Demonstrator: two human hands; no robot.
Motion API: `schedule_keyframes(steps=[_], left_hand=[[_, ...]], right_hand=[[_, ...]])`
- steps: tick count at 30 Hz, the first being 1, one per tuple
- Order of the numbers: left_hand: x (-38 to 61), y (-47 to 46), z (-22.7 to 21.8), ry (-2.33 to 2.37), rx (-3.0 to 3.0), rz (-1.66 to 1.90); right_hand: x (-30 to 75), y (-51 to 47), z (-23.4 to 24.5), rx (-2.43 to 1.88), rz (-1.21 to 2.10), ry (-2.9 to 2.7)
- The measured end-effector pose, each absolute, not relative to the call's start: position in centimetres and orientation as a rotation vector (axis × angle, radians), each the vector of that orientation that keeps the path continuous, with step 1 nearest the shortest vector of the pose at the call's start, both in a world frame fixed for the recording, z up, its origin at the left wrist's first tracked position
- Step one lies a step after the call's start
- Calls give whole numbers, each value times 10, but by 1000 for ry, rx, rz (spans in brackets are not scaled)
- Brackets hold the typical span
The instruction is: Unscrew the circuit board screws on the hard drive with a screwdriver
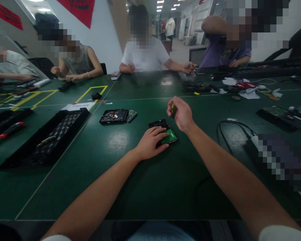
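My left hand (152,142) lies with spread fingers over a hard drive (172,136), which rests on the green table with its green circuit board facing up. The drive's black part (158,124) shows beyond my fingers; the rest is covered by them. Up and to the right of the drive, my right hand (182,112) is closed around a black-and-yellow tool handle (174,110). Its tip cannot be made out. Farther left, another hard drive (114,116) sits beside a small loose circuit board (132,115).
On the left lie a long black tray (47,144) and a red-and-black screwdriver (12,130). Black cables (222,125) and another opened drive with a circuit board (278,115) are on the right. Several people sit across the green table (95,194).
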State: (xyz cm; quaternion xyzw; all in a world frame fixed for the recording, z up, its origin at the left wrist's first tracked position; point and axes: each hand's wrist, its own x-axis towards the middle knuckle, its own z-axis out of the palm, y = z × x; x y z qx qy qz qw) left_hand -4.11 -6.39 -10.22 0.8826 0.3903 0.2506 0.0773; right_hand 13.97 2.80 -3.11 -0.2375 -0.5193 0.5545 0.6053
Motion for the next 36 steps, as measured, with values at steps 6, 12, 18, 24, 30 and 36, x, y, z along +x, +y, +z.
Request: schedule_keyframes(steps=[6,12,18,24,30,36], left_hand=[[-41,-64,-102,1162,2631,760],[-41,-65,-101,1166,2645,751],[-40,-64,-102,1166,2627,756],[-41,-65,-100,1166,2628,755],[-41,-64,-103,1170,2641,753],[-41,-65,-102,1166,2637,755]], right_hand=[[140,27,-31,-571,1268,-1162],[139,20,-28,-525,1256,-1134],[137,17,-29,-570,1201,-1115],[137,18,-30,-567,1169,-1124],[137,19,-33,-529,1158,-1101],[138,22,-32,-577,1185,-1149]])
